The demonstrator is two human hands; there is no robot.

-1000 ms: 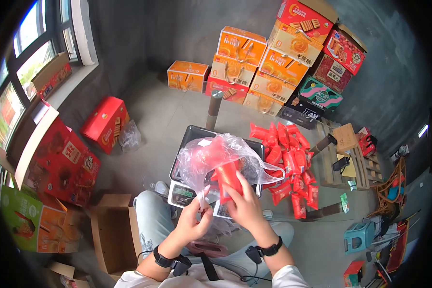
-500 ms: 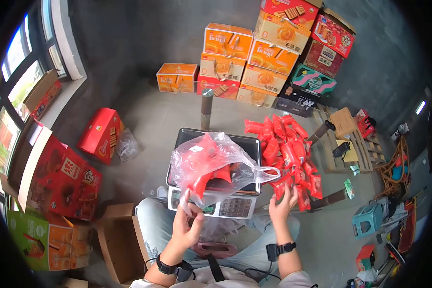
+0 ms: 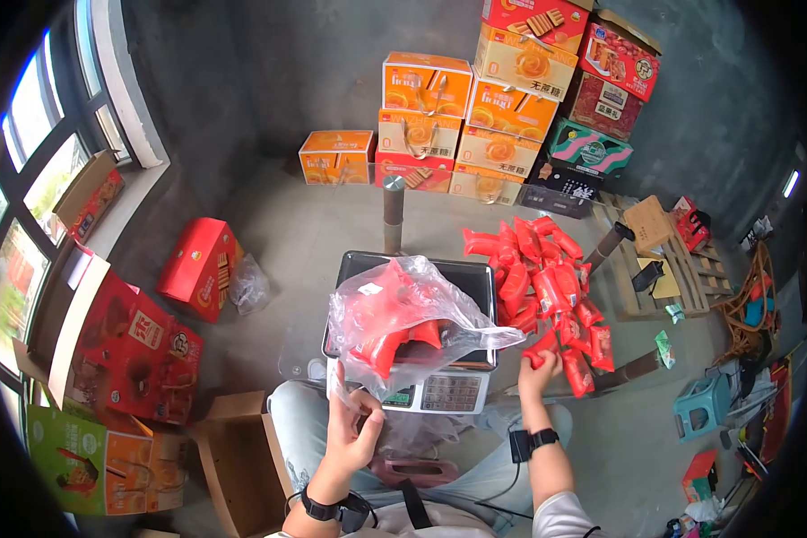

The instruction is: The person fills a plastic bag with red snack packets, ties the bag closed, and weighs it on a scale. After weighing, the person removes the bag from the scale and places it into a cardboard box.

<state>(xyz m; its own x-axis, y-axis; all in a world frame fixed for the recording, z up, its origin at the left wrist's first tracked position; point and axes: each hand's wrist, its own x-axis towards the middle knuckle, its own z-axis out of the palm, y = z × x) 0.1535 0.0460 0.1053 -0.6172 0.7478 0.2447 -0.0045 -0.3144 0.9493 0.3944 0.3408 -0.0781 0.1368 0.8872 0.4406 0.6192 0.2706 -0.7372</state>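
Observation:
A clear plastic bag (image 3: 457, 309) holding several red packets lies on the black tray (image 3: 354, 262) of a white scale (image 3: 457, 394). At the bag's lower left edge is my left hand (image 3: 354, 426), its fingers curled on the thin plastic. To the right of the scale, red packets (image 3: 560, 291) are heaped on the glass table. My right hand (image 3: 540, 372) is closed on a red packet (image 3: 543, 344) at the pile's lower left edge.
Stacked orange and red boxes (image 3: 426, 85) stand beyond the table. A red box (image 3: 202, 269) and a crumpled plastic bag (image 3: 249, 285) are at left, above an open carton (image 3: 229, 462). A wooden pallet (image 3: 632, 291) and a blue stool (image 3: 701, 408) are at right.
My right hand has gone from spread fingers beside the pile to a grip on a red packet. My left hand stays at the bag's edge. The whole view has shifted slightly.

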